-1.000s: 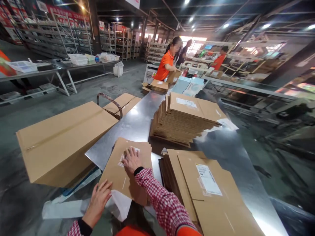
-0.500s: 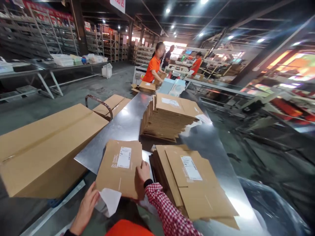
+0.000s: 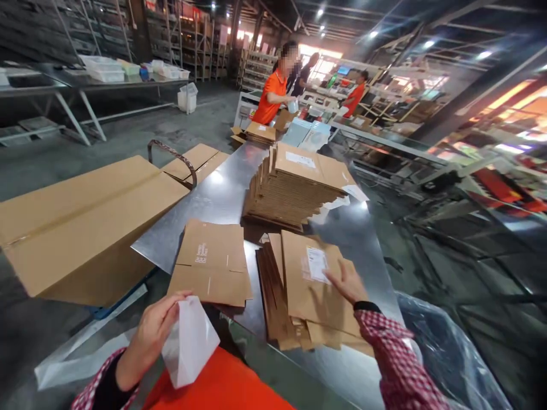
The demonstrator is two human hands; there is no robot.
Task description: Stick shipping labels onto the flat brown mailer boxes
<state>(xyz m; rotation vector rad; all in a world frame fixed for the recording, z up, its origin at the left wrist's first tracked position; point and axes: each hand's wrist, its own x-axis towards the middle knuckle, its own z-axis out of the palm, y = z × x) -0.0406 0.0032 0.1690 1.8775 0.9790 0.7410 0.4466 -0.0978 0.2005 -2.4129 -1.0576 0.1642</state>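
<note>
My left hand (image 3: 156,327) pinches a folded white paper sheet (image 3: 190,341) at the near edge of the metal table. Just beyond it lies a small pile of flattened cardboard boxes (image 3: 213,250); its top one bears white print and no label. My right hand (image 3: 348,282) is open, fingers spread, over the right-hand pile of flattened boxes. The top flattened box (image 3: 314,296) there carries a white shipping label (image 3: 317,264), and my fingertips are at the label's right edge. Whether they touch it I cannot tell.
A tall stack of flattened boxes (image 3: 294,196) stands farther back on the metal table (image 3: 200,205). Left of the table is a large closed carton (image 3: 94,228) beside a cart handle (image 3: 173,154). Clear plastic (image 3: 440,341) hangs at the right. A co-worker in orange (image 3: 273,94) stands beyond.
My right hand has moved from the left pile to the right one, where a labelled box now lies on top. The left pile's top box now shows no label. My left hand has raised the white sheet.
</note>
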